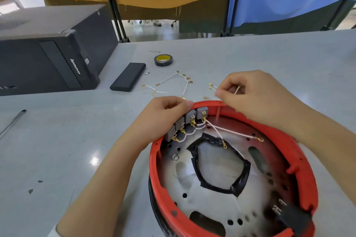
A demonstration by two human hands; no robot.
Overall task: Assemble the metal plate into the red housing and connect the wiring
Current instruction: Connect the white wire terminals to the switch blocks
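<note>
A thin white wire [237,90] is pinched between the thumb and curled fingers of the right hand [256,94], just above the far rim of the red housing [273,136]. The left hand [165,113] is placed on the same rim, a little to the left; its fingers are curled and pressed together at the top of the row of grey switch blocks [185,123], and whether something small is held between them cannot be told.

The metal plate [212,204] is seen lying inside the red housing, flat on its bottom, with a central opening edged by black tape [219,188]. From the switch blocks, two white wires with gold ring terminals [231,132] are stretched over the plate, crossing each other.

On the grey table [57,150], behind the hands, loose wires with gold terminals [173,82] are scattered. Farther back a roll of tape [163,60], a flat black case [128,76] and a black computer tower [48,54] are found.
</note>
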